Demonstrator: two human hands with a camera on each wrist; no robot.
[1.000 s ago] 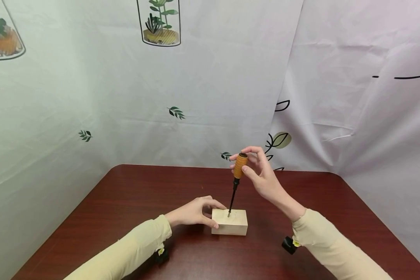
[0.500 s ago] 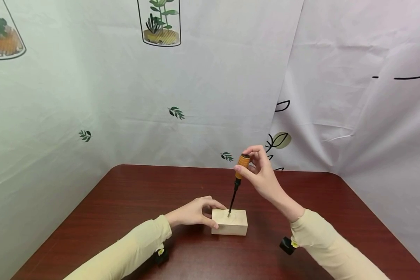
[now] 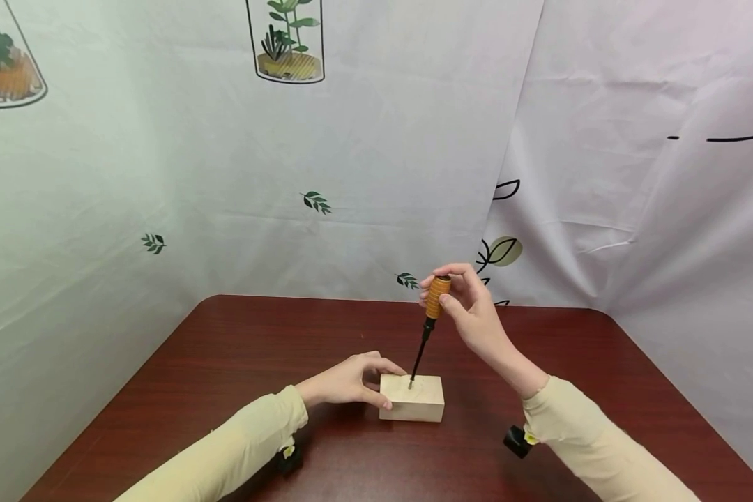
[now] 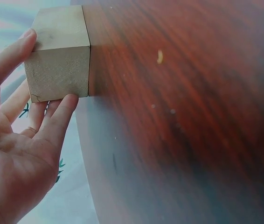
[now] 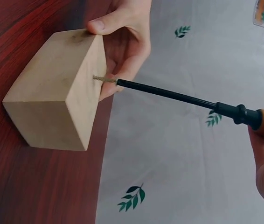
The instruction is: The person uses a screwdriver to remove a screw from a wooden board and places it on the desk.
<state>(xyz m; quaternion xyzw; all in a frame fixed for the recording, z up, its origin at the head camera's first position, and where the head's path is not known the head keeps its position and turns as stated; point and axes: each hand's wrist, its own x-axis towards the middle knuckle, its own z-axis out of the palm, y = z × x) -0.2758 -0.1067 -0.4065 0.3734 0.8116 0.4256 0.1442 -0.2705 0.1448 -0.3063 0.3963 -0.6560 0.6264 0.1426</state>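
Observation:
A pale wooden block (image 3: 423, 397) lies on the table in the head view. My left hand (image 3: 351, 378) grips its left end, thumb on the near side and fingers on the far side; the left wrist view shows the same hold on the block (image 4: 59, 70). Out of the block's top face sticks a brass-coloured screw (image 5: 105, 79), partly sunk. A screwdriver (image 3: 438, 298) with an orange handle and black shaft stands on it, its top leaning slightly right. My right hand (image 3: 477, 317) holds the handle between thumb and fingers.
The dark red wooden table (image 3: 257, 341) has rounded far corners. A white printed curtain (image 3: 376, 139) hangs behind and at both sides. In the left wrist view a small yellowish curl (image 4: 160, 57) lies on the tabletop. Black wrist cameras sit under both sleeves.
My right thumb and fingers have shifted around the handle and back. The screwdriver's handle has tilted slightly to the right. The left hand and block stay in place.

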